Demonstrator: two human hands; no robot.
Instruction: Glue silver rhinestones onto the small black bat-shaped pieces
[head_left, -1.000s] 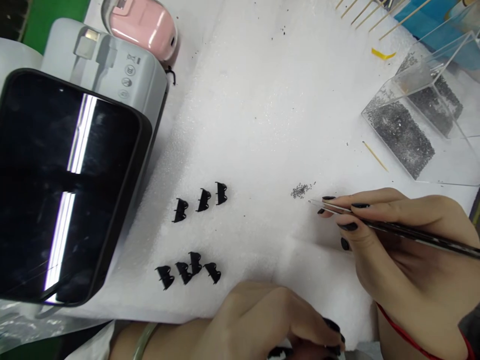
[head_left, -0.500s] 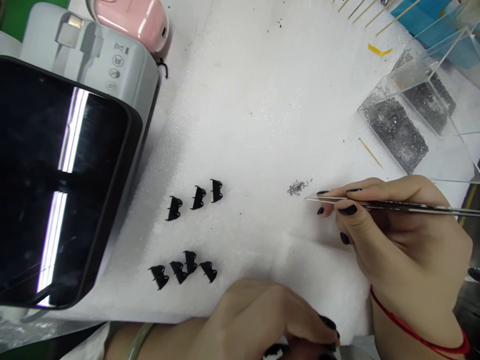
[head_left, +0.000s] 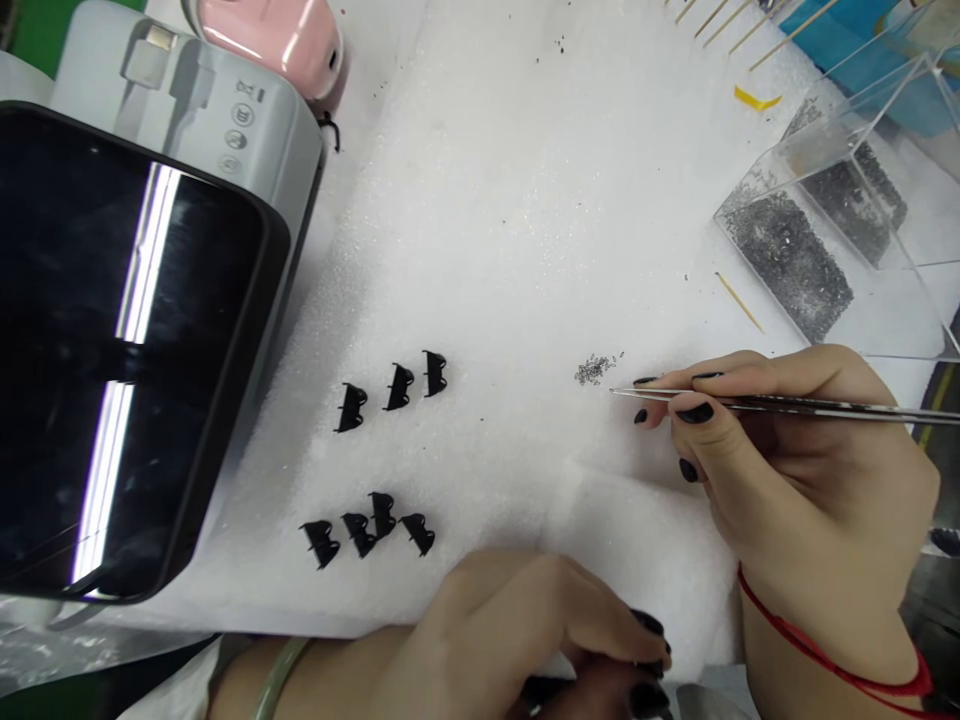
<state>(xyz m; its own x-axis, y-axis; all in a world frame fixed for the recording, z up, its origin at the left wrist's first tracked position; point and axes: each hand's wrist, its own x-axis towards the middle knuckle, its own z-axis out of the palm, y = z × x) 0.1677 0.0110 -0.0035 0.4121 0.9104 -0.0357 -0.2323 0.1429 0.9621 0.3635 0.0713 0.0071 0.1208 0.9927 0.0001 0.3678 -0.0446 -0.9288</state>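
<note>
- Tweezers: my right hand held them pinched between thumb and fingers at 4 o'clock of the view, tips pointing toward 9 o'clock.
- Tweezer tips lay just beside a small heap of tiny grey parts on the white foam sheet; I could not tell whether they touched it.
- My left hand rested at 6 o'clock on the sheet's near edge, fingers curled over a small dark piece; I could not tell what it was.
- Three black clips stood in a row near centre; four black clips lay at 7 o'clock of them, well apart from the grey heap.
- A clear box of grey parts sat at 2 o'clock, with a wooden stick just beside it.
- A black screen in a grey housing filled 9 o'clock; a pink case lay at 11 o'clock.
</note>
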